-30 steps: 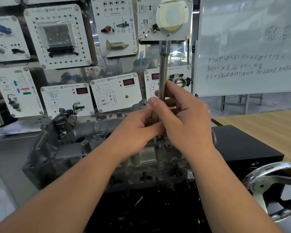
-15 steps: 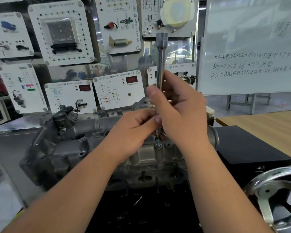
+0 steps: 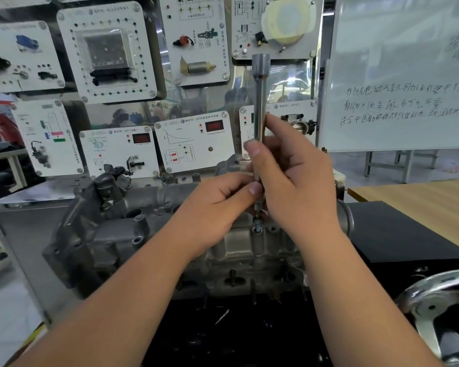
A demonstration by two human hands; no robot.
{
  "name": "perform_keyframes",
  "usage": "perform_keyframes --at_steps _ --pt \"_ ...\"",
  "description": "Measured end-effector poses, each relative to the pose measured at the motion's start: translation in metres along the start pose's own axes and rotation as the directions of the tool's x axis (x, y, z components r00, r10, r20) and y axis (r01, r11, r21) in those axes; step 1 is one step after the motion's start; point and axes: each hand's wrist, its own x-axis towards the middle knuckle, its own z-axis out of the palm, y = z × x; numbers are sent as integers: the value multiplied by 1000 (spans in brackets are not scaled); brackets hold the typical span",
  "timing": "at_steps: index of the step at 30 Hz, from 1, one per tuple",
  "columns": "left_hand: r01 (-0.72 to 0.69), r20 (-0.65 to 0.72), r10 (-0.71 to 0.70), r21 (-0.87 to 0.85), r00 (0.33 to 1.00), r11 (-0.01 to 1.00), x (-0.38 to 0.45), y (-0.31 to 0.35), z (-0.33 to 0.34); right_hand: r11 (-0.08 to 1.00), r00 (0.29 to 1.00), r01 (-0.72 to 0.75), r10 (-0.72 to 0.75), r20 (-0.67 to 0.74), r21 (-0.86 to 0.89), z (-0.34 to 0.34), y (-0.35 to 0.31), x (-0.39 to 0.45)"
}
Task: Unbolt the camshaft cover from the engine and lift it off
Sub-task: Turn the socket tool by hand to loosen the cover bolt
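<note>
the engine [image 3: 133,234] sits low in the middle of the view, a grey casting on a black stand, with a wall of white panels [image 3: 194,147] behind it, a whiteboard [image 3: 403,75] at upper right and a chrome handwheel [image 3: 440,313] at lower right. the cover [image 3: 157,200] lies along the engine's top, running from the left to under both hands, and is seated on the engine. a long steel bar [image 3: 260,102] stands upright above the cover's near right part, its thick end up by the panels and its thin tip just over a bolt [image 3: 257,229] that sticks out of the cover. the right hand [image 3: 297,186] is curled round the bar's lower half, thumb across the front. the left hand [image 3: 217,207] comes in from the left, lies over the cover and pinches the bar's bottom end with thumb and fingers. the bolt is right below both hands, between the two wrists.
</note>
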Motion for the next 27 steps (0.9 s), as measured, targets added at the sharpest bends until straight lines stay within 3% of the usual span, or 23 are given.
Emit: perform_keyframes --at_steps 5,13,20,27 --pt "-17 -69 12 -62 998 998 -1 2 4 999 999 -15 14 -45 -28 2 0 -5" --pt "7 13 -7 51 1000 999 -2 6 1 999 1000 13 -13 -22 -30 -1 1 -7" --pt "-15 -21 16 26 1000 1000 -1 2 4 997 999 -4 0 -53 -75 -2 0 -9" --pt "-12 -6 12 63 1000 998 0 -1 2 999 998 -36 36 51 -5 -7 2 -5"
